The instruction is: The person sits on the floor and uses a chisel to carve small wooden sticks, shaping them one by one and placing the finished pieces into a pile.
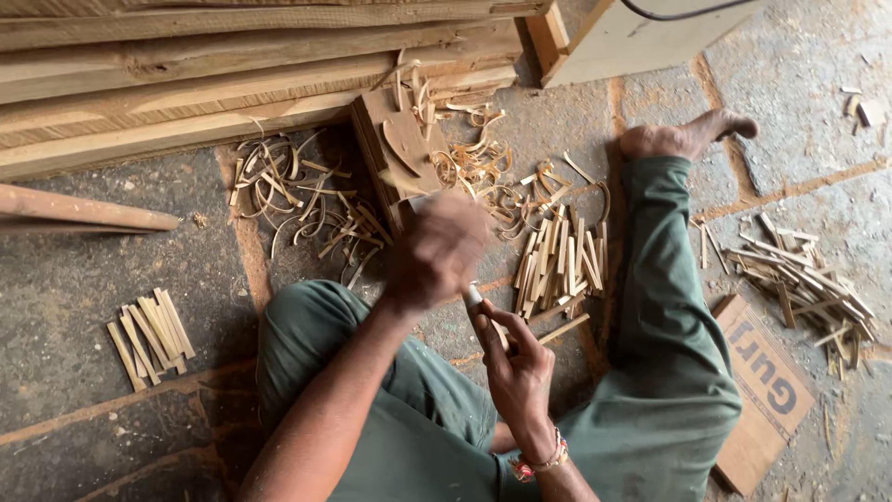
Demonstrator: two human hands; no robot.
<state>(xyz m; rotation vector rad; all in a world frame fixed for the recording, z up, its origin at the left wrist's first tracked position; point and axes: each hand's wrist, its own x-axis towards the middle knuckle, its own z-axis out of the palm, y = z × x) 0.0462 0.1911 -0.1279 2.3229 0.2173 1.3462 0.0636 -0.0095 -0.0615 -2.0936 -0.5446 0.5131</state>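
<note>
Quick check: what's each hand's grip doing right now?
Left hand: motion-blurred, fist-like; contents cannot be told.
Right hand: closed on a thin wooden strip.

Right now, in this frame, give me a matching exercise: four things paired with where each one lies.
Things:
1. bundle of short sticks
2. curly shavings
3. cardboard piece
4. wooden planks

Places:
A. stacked along the top left
B. on the floor at the far left, apart from the person
C. on the floor at the lower right, beside the trouser leg
D. on the floor beside the chopping block

Pairs: 1-B, 2-D, 3-C, 4-A
</note>
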